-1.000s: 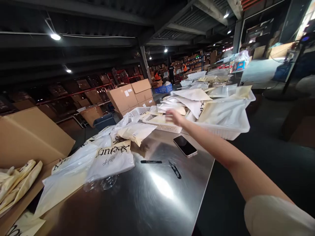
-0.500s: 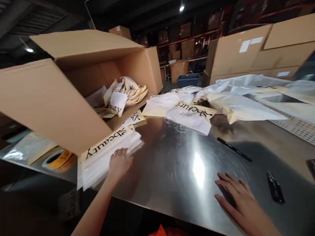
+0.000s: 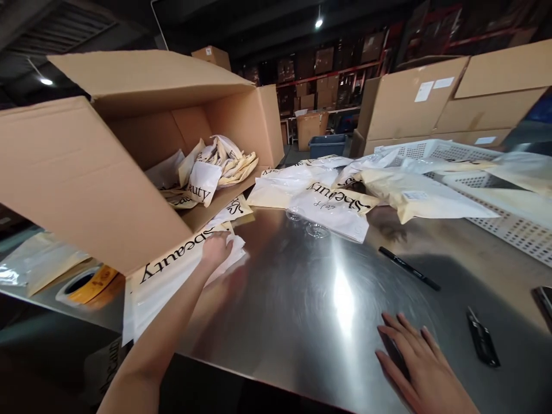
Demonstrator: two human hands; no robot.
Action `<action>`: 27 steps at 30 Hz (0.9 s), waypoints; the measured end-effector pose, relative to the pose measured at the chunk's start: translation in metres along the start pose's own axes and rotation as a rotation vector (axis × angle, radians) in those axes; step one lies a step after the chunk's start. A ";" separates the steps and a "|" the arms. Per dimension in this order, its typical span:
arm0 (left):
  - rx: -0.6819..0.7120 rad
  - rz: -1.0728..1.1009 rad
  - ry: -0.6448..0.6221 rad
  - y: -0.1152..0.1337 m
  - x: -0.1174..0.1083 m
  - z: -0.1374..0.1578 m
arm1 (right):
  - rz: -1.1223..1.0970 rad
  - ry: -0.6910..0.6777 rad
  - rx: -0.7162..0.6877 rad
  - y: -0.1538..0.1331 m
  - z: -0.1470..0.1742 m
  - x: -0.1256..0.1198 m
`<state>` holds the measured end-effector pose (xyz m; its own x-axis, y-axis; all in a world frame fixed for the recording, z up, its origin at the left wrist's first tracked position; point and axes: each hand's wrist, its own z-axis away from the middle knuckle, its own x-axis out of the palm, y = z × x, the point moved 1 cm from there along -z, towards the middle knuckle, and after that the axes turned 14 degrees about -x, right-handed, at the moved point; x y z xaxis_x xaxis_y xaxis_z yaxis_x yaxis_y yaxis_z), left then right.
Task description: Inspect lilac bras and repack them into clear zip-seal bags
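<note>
On the left lies a stack of flat white and cream plastic mailing bags printed with "sbeauty", partly under the flap of a cardboard box. My left hand is at the upper right part of the stack, its fingers curled on the top mailing bag near its edge; the fingertips are partly hidden. My right hand rests on the metal table, fingers spread, holding nothing. A black marker lies just beyond it, and a black utility knife to its right.
Inside the tipped box are several more packed bags. At the back of the table lie a bag with handwriting, other bags and white perforated baskets. An orange tape roll sits at left. Large cardboard boxes stand at right.
My left hand has moved up and away along the stack, and its fingers have curled onto the top mailing bag. My right hand has stayed nearly in place.
</note>
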<state>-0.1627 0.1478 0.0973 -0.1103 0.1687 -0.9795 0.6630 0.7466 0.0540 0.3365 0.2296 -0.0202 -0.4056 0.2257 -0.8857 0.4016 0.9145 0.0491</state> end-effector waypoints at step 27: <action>0.798 0.094 -0.111 0.309 0.065 0.007 | -0.412 -0.170 0.398 -0.014 -0.026 -0.041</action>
<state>0.0400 0.3851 0.0489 0.0188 0.1117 -0.9936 0.9989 0.0417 0.0236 0.3262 0.2168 0.0272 -0.4692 -0.2085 -0.8581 0.5289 0.7118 -0.4622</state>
